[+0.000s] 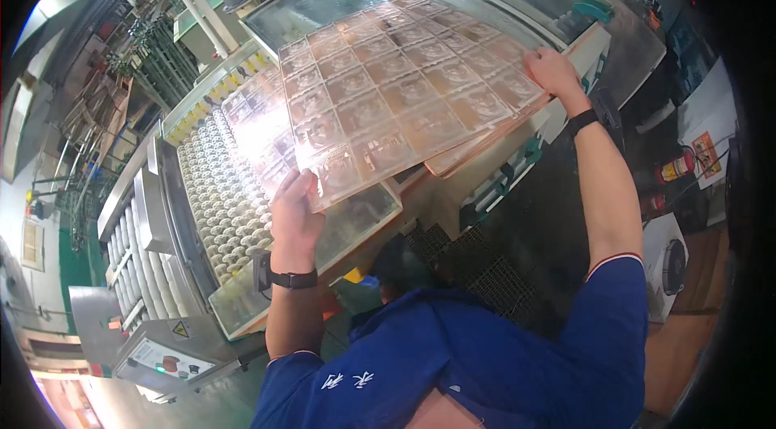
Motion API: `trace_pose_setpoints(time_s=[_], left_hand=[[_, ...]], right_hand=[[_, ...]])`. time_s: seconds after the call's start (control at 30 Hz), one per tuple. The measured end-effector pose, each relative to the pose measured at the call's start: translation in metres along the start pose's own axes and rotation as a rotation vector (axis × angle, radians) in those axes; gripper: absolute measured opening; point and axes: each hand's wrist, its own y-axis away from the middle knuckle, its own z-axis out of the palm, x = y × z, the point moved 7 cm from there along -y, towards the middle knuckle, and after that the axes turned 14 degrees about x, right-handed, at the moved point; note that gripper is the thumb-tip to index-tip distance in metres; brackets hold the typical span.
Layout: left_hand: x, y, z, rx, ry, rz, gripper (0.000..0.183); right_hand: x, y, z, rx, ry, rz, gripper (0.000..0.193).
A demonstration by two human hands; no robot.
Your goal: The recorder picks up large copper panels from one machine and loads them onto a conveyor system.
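Observation:
A large thin copper-coloured panel (404, 90), marked off into a grid of squares, is held tilted between my two hands. My left hand (296, 215) grips its near left corner with the thumb on top. On the right corner, the fingers of my right hand (554, 73) close around the edge. Below the panel's front edge, part of another copper-coloured sheet (461, 156) shows; most of it is hidden. A further gridded panel (257, 118), washed out by glare, lies on the white rollers to the left.
A conveyor of white rollers (222, 203) runs along the left, with a control box (166, 363) at its near end. Clear-covered machinery (339, 5) stands behind the panel. A red fire extinguisher (677, 166) is at the right, and a dark floor grating (501, 288) lies below.

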Motion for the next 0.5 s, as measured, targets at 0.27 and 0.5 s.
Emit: trace_pose_setpoints(time_s=[0.27, 0.5], left_hand=[[0.002, 0.001, 0.006, -0.002, 0.089, -0.035, 0.014], [0.002, -0.021, 0.005, -0.064, 0.038, 0.003, 0.012]], right_hand=[[-0.004, 0.001, 0.003, 0.018, -0.024, 0.012, 0.055], [0.003, -0.002, 0.005, 0.01, -0.012, -0.018, 0.052]])
